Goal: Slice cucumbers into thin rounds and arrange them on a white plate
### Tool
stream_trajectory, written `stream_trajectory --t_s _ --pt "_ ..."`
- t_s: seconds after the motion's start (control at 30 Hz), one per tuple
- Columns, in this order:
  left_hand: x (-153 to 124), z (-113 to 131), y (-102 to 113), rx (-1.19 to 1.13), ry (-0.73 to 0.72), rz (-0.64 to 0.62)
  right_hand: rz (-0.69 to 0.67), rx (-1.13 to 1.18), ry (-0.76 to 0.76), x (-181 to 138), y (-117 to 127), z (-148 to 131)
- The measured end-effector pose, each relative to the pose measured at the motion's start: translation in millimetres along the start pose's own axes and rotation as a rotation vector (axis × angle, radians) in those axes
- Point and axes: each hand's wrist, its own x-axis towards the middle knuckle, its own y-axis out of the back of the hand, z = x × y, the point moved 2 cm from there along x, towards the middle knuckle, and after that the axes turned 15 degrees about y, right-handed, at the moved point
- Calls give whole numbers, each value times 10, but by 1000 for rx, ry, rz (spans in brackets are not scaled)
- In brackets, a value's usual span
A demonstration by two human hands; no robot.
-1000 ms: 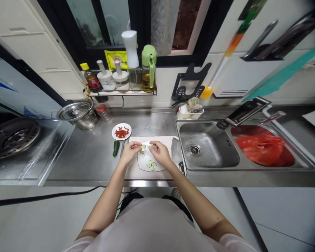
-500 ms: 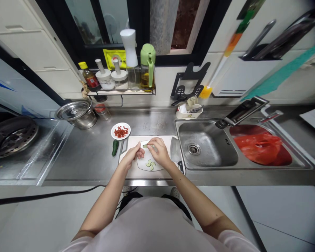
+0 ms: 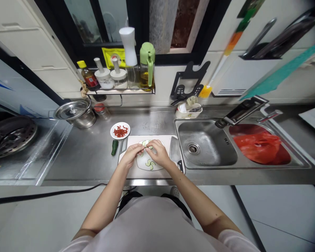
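Over a white plate [image 3: 140, 164], my left hand [image 3: 132, 154] and my right hand [image 3: 157, 152] meet with their fingertips pinched around a thin cucumber slice [image 3: 146, 147], mostly covered by the fingers. Several curved cucumber slices [image 3: 150, 164] form a pinwheel on the near part of the plate. More pale green slices [image 3: 144, 142] show behind my fingers. Under the plate is a light cutting board [image 3: 132, 174]. A broad-bladed knife [image 3: 175, 151] rests along the board's right side. Left of the board lies a dark green cucumber piece [image 3: 114, 147].
A small white plate of chopped red bits [image 3: 120, 131] stands behind the cucumber piece. To the right is a steel sink [image 3: 210, 147] with a red plastic bag [image 3: 259, 147] in its second basin. A lidded pot [image 3: 80, 113] and a condiment shelf [image 3: 120, 91] stand behind.
My left hand has moved right and closed its fingertips on the slice that my right hand held alone. Another slice now shows on the plate beneath the hands.
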Motion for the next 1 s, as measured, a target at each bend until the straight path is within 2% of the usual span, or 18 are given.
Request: stream_trajectory --t_s 0.2,0.4,0.5,0.73,1.0 --pt "-17 5 -8 42 -125 76 -9 56 -53 46 -32 -2" --pt "6 -32 24 30 -196 104 44 238 -276 68 -112 34" --pt "17 -49 41 46 -210 112 57 349 -352 80 -138 47" --pt "22 -76 57 49 -209 114 125 546 -423 121 -155 60" --pt "15 -121 41 -2 -238 105 71 705 -627 121 -188 84"
